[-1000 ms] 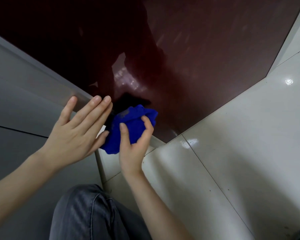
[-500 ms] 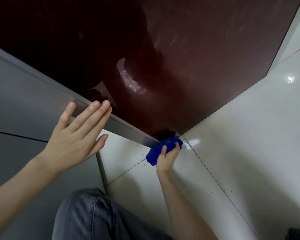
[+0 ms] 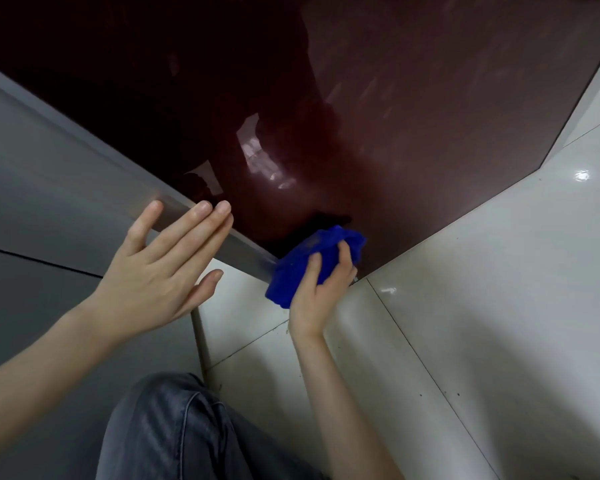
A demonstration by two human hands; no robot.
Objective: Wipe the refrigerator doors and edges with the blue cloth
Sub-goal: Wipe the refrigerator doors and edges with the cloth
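Observation:
The glossy dark red refrigerator door [image 3: 413, 126] fills the top of the head view, with a grey metal edge [image 3: 246, 251] running along its left side down toward the floor. My right hand [image 3: 321, 289] grips the bunched blue cloth [image 3: 302, 271] and presses it against the door's lower corner, where the grey edge ends. My left hand [image 3: 160, 271] is held flat with fingers straight, its fingertips resting on the grey edge higher up.
The grey side panel of the refrigerator [image 3: 42, 202] takes up the left. White glossy floor tiles [image 3: 482, 323] spread to the right and below. My knee in grey jeans [image 3: 174, 434] is at the bottom centre.
My right hand with the blue cloth went down along the door edge to the floor corner, then came back up a little. My left hand stayed on the grey edge.

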